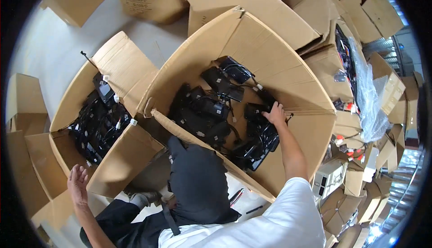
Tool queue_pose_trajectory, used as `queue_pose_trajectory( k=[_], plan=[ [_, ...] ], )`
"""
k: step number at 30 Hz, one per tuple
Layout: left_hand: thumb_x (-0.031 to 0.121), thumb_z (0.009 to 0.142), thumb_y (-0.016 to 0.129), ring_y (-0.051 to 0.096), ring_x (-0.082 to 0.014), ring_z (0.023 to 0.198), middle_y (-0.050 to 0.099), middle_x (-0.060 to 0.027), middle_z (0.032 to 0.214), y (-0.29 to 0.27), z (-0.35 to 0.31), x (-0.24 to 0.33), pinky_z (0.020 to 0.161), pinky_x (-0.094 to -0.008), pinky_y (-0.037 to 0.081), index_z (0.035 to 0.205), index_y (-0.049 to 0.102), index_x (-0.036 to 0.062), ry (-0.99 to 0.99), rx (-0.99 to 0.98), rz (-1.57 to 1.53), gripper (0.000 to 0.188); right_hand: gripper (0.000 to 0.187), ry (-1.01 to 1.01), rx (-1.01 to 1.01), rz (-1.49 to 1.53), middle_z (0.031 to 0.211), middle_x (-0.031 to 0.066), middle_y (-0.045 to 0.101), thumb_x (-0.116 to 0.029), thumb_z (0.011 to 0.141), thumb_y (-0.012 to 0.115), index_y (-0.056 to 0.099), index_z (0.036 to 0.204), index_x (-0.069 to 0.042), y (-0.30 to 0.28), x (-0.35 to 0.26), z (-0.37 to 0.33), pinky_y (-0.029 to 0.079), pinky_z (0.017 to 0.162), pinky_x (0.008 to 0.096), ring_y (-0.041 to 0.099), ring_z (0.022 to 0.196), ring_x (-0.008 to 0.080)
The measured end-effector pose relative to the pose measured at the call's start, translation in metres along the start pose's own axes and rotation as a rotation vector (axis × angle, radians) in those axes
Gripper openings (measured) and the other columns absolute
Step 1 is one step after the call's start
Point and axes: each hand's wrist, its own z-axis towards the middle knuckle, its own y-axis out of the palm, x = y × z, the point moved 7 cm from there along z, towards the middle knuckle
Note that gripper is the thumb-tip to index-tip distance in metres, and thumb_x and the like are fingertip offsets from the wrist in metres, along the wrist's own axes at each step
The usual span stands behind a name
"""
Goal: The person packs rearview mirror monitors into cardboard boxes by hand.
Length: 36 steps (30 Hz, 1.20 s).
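My right hand (275, 113) reaches into a large open carton (288, 59). Its thumb and fingers are closed at the edge of a flat black device (255, 110) with a cable, beside the carton's right wall. Several similar black devices (216, 106) with cables and small white connectors lie in loose heaps on that carton's bottom. Away to the left, my left hand (78, 181) hangs with fingers stretched out and holds nothing. It is nearest the front corner of a smaller carton (121, 162), which is filled with black cabled devices (100, 122).
Between me and the large carton is a black cloth shape (198, 183). Stacked cartons (252, 0) stand behind it. At right are clear plastic wrap (366, 90), cables with red connectors (355, 153) and a white box (330, 177). A black pen-like stick (254, 210) lies on the floor.
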Motion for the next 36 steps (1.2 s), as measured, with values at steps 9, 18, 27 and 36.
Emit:
queue_pose_trajectory(
  k=[9, 18, 27, 36],
  plan=[
    [0.035, 0.098, 0.065, 0.066, -0.0134, 0.093, 0.069, -0.0042, 0.105, 0.09, -0.048, 0.039, 0.082, -0.0279, 0.055, 0.125, 0.06, 0.0045, 0.095, -0.042, 0.124, 0.041, 0.031, -0.202, 0.059, -0.021, 0.092, 0.0219, 0.07, -0.024, 0.085, 0.071, 0.062, 0.099, 0.003, -0.067, 0.002, -0.007, 0.056, 0.083, 0.045, 0.07, 0.089, 0.0379],
    [0.02, 0.101, 0.058, 0.068, -0.0171, 0.096, 0.07, -0.0109, 0.105, 0.271, -0.168, 0.082, 0.086, -0.0319, 0.056, 0.119, 0.065, -0.0018, 0.396, -0.591, 0.123, 0.029, 0.035, -0.585, 0.164, 1.135, 0.106, 0.0036, 0.069, -0.008, 0.089, 0.074, 0.065, 0.121, 0.004, -0.304, -0.101, -0.144, 0.051, 0.088, 0.0294, 0.061, 0.096, 0.012],
    [0.053, 0.106, 0.033, 0.064, -0.0306, 0.115, 0.065, -0.0164, 0.124, 0.323, -0.26, 0.111, 0.097, -0.0456, 0.054, 0.136, 0.049, -0.0019, 0.043, -1.083, -0.491, 0.064, 0.04, -1.376, 0.477, 0.784, 0.102, 0.0149, 0.063, -0.01, 0.076, 0.084, 0.067, 0.109, 0.003, -0.41, -0.25, -0.352, 0.055, 0.079, 0.0357, 0.065, 0.092, 0.0274],
    [0.031, 0.102, 0.051, 0.066, -0.0282, 0.111, 0.064, -0.0113, 0.128, 0.21, -0.209, 0.063, 0.098, -0.0505, 0.053, 0.134, 0.053, 0.0111, -0.258, -0.874, -0.934, 0.038, 0.035, -1.378, -0.227, 1.186, 0.102, 0.011, 0.065, -0.003, 0.082, 0.079, 0.067, 0.114, 0.004, -0.378, -0.336, -0.402, 0.059, 0.078, 0.0309, 0.068, 0.089, 0.019]
  ],
)
